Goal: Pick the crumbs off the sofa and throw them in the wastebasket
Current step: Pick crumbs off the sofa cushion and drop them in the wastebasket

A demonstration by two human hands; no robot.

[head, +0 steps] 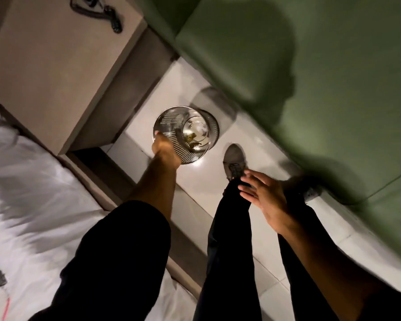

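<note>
A round metal mesh wastebasket [171, 119] is over the white tiled floor between a bedside cabinet and the green sofa [322, 77]. My left hand [166, 151] grips its near rim. A few small scraps [191, 136] lie on its bottom. My right hand [262, 193] hangs over my right leg with fingers spread and nothing in it. The view is blurred, and no crumbs show on the sofa seat.
A beige bedside cabinet [56, 72] stands at the upper left with a dark corded object [111, 19] on top. A white bed [33, 205] fills the lower left. My dark trouser legs and a grey shoe [234, 162] stand on the tiled floor [206, 181].
</note>
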